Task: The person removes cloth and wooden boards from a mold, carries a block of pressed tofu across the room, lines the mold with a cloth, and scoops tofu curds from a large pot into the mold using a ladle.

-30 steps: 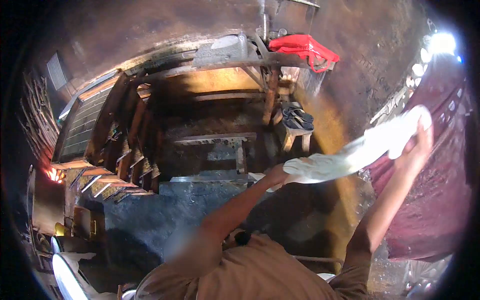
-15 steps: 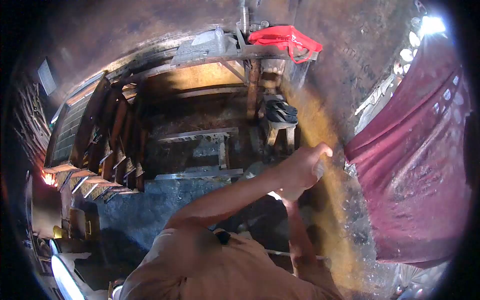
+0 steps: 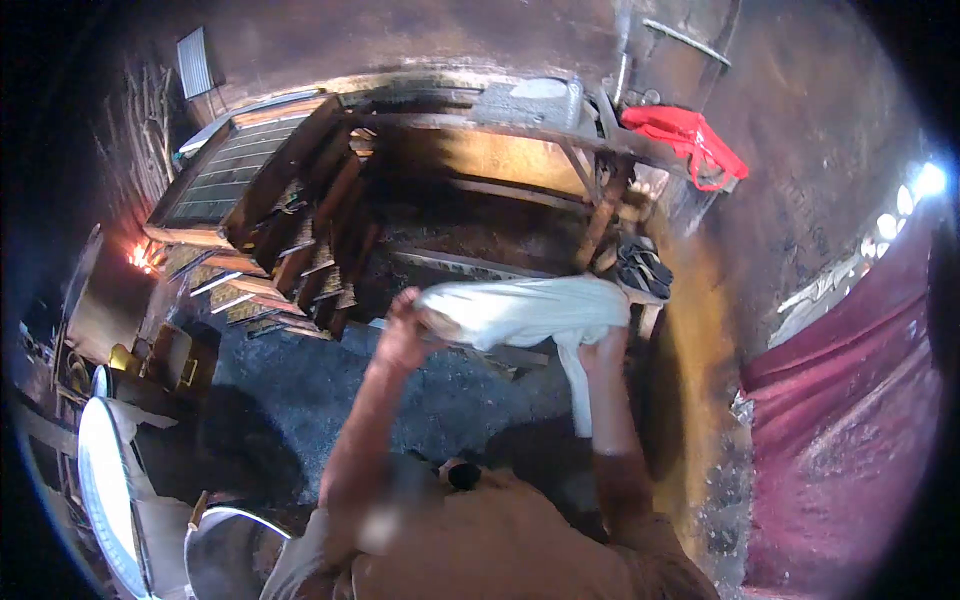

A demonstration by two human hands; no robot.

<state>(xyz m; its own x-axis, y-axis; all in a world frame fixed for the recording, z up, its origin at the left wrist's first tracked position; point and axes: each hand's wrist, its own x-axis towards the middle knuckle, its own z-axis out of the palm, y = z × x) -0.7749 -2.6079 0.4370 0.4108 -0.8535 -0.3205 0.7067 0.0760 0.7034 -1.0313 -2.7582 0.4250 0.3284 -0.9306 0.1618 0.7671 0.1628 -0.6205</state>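
A white cloth (image 3: pixel 520 308) stretches sideways in front of my chest, bunched and folded along its length. At its left end my left hand (image 3: pixel 403 335) is closed on the fabric, with fingertips pointing up. My right hand (image 3: pixel 606 350) grips the other end from below. Fabric covers part of its fingers. From beside the right hand a narrow strip of the cloth hangs straight down. Both arms reach forward above the dark floor.
Wooden frames with mesh (image 3: pixel 245 165) lean in a stack at the left, near a small fire (image 3: pixel 142 258). A bench behind holds a red bag (image 3: pixel 685 135). Dark sandals (image 3: pixel 643 268) rest on a stool. Metal pots (image 3: pixel 235 555) stand lower left; a maroon cloth (image 3: pixel 850 420) hangs right.
My hands were close together at the right, the left arm crossing over. Now they are apart, with the white cloth spread between them. The view has turned left.
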